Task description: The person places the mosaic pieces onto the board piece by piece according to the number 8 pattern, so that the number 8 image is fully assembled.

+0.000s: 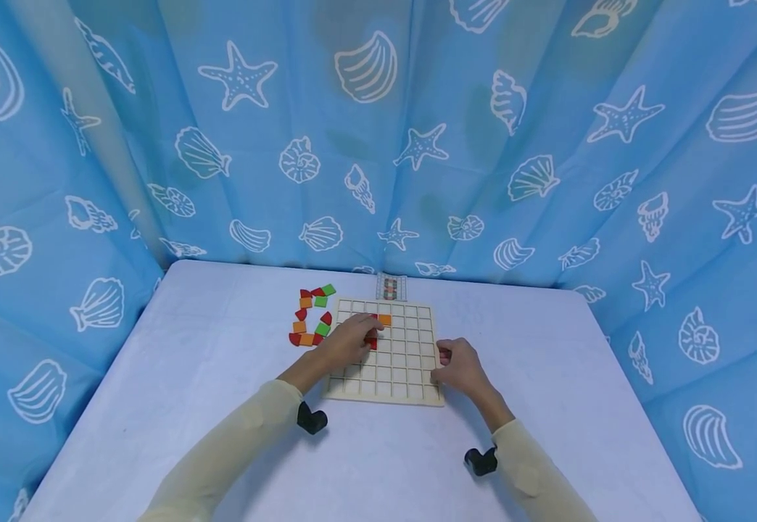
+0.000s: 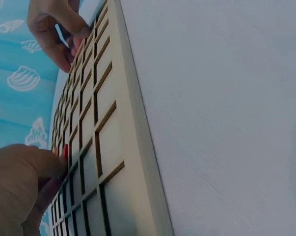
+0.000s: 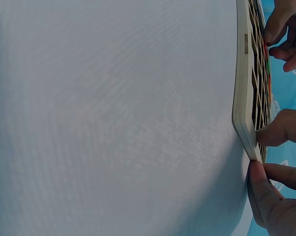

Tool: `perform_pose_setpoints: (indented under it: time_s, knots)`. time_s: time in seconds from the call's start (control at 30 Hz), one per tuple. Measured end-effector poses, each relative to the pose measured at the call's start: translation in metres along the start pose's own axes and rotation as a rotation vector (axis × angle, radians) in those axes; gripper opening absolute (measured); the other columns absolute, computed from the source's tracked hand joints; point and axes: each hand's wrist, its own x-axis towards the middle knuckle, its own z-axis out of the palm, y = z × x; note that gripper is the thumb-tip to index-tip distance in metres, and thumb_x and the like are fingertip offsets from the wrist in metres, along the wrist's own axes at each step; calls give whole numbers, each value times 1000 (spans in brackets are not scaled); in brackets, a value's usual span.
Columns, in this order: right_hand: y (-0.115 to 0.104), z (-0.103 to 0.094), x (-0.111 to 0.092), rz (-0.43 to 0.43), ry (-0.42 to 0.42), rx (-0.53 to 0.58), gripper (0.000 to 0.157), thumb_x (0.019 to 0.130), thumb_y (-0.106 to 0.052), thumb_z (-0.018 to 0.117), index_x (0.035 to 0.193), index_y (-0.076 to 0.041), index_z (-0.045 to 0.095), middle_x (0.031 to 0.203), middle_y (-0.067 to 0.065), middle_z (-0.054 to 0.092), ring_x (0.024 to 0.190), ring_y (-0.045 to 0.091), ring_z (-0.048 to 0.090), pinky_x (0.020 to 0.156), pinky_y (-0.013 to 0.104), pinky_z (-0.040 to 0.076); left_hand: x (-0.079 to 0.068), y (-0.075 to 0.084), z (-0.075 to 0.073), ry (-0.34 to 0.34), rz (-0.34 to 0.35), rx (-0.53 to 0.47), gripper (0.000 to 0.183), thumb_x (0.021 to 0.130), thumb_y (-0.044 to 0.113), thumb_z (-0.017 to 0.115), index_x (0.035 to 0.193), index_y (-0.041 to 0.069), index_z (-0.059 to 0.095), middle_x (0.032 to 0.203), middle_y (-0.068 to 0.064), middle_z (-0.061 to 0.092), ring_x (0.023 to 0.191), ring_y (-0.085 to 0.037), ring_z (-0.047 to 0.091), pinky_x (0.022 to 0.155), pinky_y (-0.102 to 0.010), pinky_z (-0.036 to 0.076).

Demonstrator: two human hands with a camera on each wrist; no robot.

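Observation:
A pale wooden grid board (image 1: 411,362) lies on the table. Over its upper left part is my left hand (image 1: 347,342), thumb and fingers pinching a small red tile (image 2: 65,151) at the grid. Just beyond those fingertips, an orange tile (image 1: 385,320) sits in a square, with some red beside it partly covered by the hand. My right hand (image 1: 460,366) grips the board's right edge. In the right wrist view, the thumb and fingers of the right hand (image 3: 280,196) close on that edge near a corner.
Left of the board lie loose red, orange and green tiles, among them a green tile (image 1: 328,289) and an orange tile (image 1: 299,327). A small pattern card (image 1: 391,287) stands at the board's far edge. Behind the white table (image 1: 378,449) hangs a blue shell-print curtain (image 1: 378,145).

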Motion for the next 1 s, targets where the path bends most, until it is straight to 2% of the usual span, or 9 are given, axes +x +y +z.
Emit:
perform_pose_setpoints:
  time_s: [0.3, 0.43, 0.53, 0.67, 0.8, 1.0]
  knots:
    - [-1, -2, 1, 0, 7, -6, 69, 73, -4, 79, 135, 6, 51, 114, 13, 54, 98, 23, 53, 85, 34, 50, 1, -1, -2, 24, -4, 7, 40, 91, 9, 68, 129, 11, 56, 109, 2, 58, 100, -12, 52, 92, -26, 49]
    - [-1, -1, 0, 0, 2, -8, 69, 73, -4, 80, 135, 6, 52, 114, 13, 54, 98, 22, 53, 85, 34, 50, -3, -1, -6, 23, 18, 72, 42, 90, 16, 71, 129, 12, 57, 109, 2, 58, 102, -12, 52, 92, -25, 48]
    - [-3, -3, -2, -12, 7, 3, 69, 70, -2, 80, 133, 8, 53, 112, 14, 54, 97, 23, 53, 83, 34, 50, -6, -2, -17, 24, 18, 117, 45, 89, 20, 72, 130, 12, 57, 112, 0, 58, 107, -14, 51, 95, -27, 48]
    - [-4, -4, -4, -28, 10, 1, 68, 69, -2, 80, 131, 9, 54, 111, 14, 54, 96, 23, 52, 83, 35, 50, -10, -12, -35, 56, -59, 133, 44, 90, 22, 72, 130, 12, 57, 113, -1, 59, 108, -16, 52, 94, -30, 49]
    - [-4, -4, -4, -35, 10, 2, 67, 70, -2, 80, 131, 9, 54, 110, 14, 54, 96, 23, 52, 82, 35, 49, -12, -35, -48, 100, -159, 117, 40, 90, 19, 71, 127, 11, 59, 113, -3, 59, 103, -16, 54, 92, -32, 50]
    - [-2, -3, -2, -43, 10, 13, 68, 70, -3, 81, 131, 9, 54, 106, 13, 54, 93, 22, 53, 79, 33, 50, -15, -69, -63, 77, -303, 194, 39, 89, 20, 71, 125, 8, 61, 120, -10, 55, 112, -23, 49, 98, -39, 47]
